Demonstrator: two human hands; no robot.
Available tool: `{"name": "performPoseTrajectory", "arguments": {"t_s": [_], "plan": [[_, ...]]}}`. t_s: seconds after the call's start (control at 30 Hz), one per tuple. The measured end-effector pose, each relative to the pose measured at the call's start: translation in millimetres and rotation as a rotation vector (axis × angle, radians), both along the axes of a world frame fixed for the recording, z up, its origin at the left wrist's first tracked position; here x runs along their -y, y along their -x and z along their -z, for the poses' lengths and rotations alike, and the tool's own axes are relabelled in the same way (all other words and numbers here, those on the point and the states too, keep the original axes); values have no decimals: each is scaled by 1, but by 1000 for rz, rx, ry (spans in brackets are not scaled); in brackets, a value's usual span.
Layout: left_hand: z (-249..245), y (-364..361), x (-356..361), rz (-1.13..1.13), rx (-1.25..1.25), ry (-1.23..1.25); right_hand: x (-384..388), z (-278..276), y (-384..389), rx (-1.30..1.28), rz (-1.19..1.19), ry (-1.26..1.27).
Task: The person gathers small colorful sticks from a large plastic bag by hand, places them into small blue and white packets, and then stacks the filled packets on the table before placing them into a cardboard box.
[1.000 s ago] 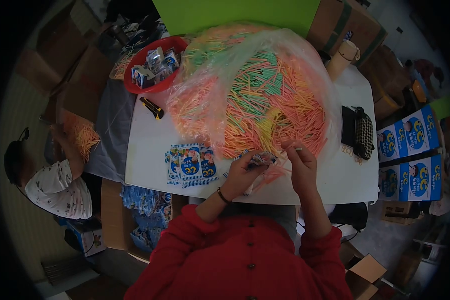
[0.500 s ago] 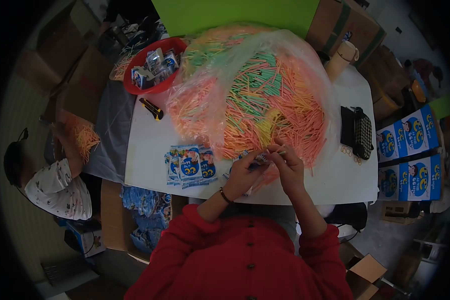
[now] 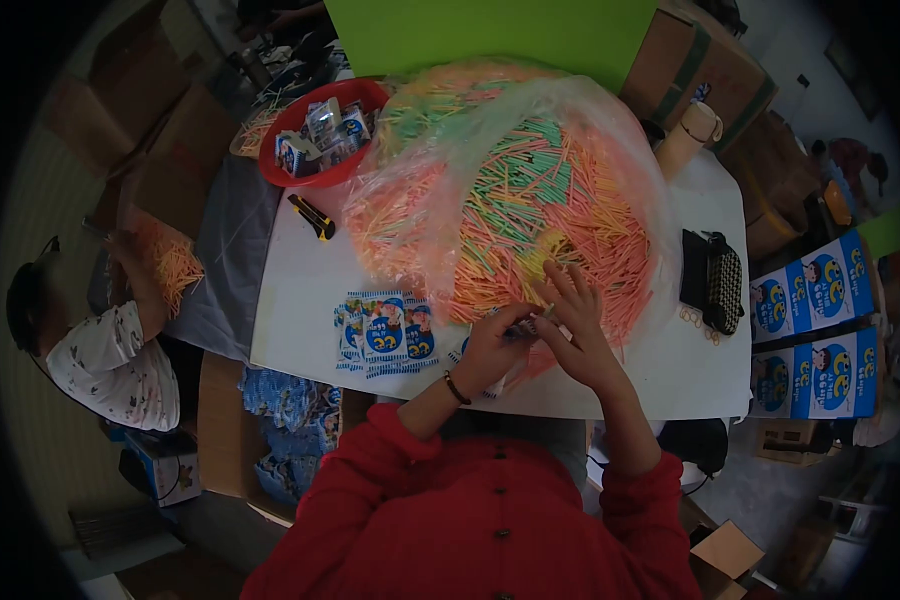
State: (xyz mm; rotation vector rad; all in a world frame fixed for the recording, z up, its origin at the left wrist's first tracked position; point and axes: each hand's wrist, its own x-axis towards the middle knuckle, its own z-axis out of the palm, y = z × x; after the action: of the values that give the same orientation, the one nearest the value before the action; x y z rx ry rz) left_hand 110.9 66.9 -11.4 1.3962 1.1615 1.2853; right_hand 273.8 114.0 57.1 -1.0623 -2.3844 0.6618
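Observation:
My left hand [image 3: 486, 356], with a dark bracelet at the wrist, is closed around a small blue-and-white packet [image 3: 519, 329] near the table's front edge. Close beside it is my right hand [image 3: 578, 338], its fingers stretched out and spread over the front of the stick pile. A small pale tip shows between the packet and my right thumb; I cannot make out whether it is a stick or wrapper. Thin pink, yellow and green sticks [image 3: 530, 180] lie heaped in a large clear plastic bag [image 3: 440, 160]. Several printed packets [image 3: 383, 330] lie left of my hands.
A red bowl [image 3: 310, 180] holds small packets; a yellow-black box cutter [image 3: 313, 216] lies below it. At right are a tan bottle [image 3: 688, 128] and a checkered pouch [image 3: 723, 285]. A cardboard box [image 3: 226, 425] of blue packets stands below. Another person [image 3: 115, 365] sits at left.
My right hand has gone from a pinch at the packet to spread fingers. My left hand keeps its hold on the packet. The view has shifted slightly.

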Motion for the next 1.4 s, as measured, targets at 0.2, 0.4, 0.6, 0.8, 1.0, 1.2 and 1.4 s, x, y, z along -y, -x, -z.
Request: {"name": "performPoseTrajectory", "arguments": {"t_s": [0.2,0.4,0.6,0.8,1.0,1.2,1.4], "plan": [[-1,2,5,-88,59,-79,8,-30,4,118,-189,-250],[-20,7,13,-60,-41,2,-4,-12,4,-187,-97,-319],[-13,9,16,-43,81,38,-4,-2,6,-483,-96,-42],[-18,16,23,-91,78,3,1,-10,7,-566,158,-48],[-10,18,23,-54,23,-18,8,-7,10,-384,70,-58],[-7,15,27,-42,143,-37,8,-10,11,-363,66,-17],[-12,17,30,-77,-85,13,20,-31,20,-224,-166,-223]]}}
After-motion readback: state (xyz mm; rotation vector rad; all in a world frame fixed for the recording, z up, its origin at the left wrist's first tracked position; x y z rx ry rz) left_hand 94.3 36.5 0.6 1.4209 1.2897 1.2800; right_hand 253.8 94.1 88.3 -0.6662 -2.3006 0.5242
